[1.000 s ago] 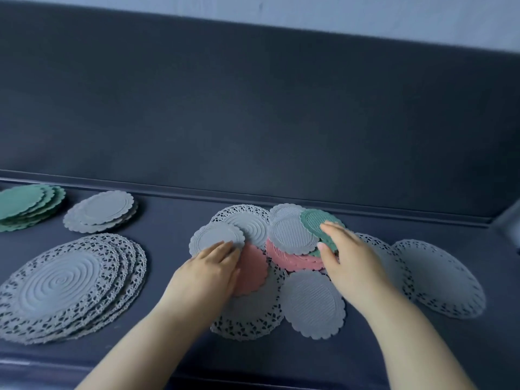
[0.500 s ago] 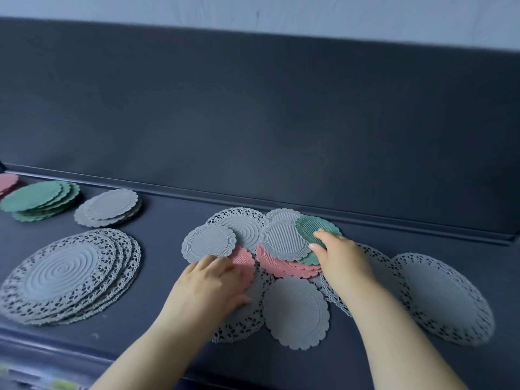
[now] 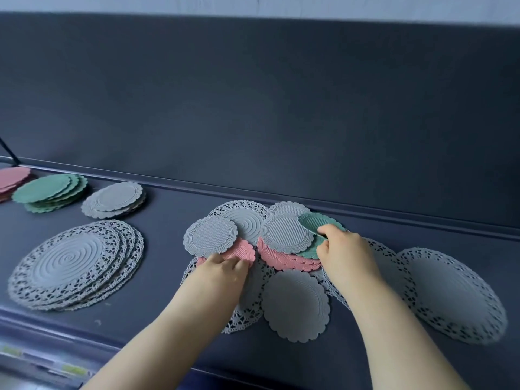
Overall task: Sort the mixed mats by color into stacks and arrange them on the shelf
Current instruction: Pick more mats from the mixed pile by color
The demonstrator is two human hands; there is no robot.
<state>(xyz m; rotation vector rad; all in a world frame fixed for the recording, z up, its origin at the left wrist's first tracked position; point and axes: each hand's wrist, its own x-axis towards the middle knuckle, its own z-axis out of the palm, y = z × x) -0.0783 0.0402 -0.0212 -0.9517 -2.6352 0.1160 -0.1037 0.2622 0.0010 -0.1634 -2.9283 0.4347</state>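
At frame centre, my left hand (image 3: 222,273) curls its grip on the near edge of a pink mat (image 3: 239,250) in the mixed pile on the dark shelf (image 3: 166,235). My right hand (image 3: 344,256) pinches a green mat (image 3: 315,220) just to the right. A sorted green stack (image 3: 47,190) and a grey lace stack (image 3: 70,260) lie at the left.

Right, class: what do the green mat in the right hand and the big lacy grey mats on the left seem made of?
Green mat: probably soft silicone or rubber, matte; it curves where the right hand pinches it. Lacy grey mats: likely the same, matte, with moulded spiral ridges and a pierced border.
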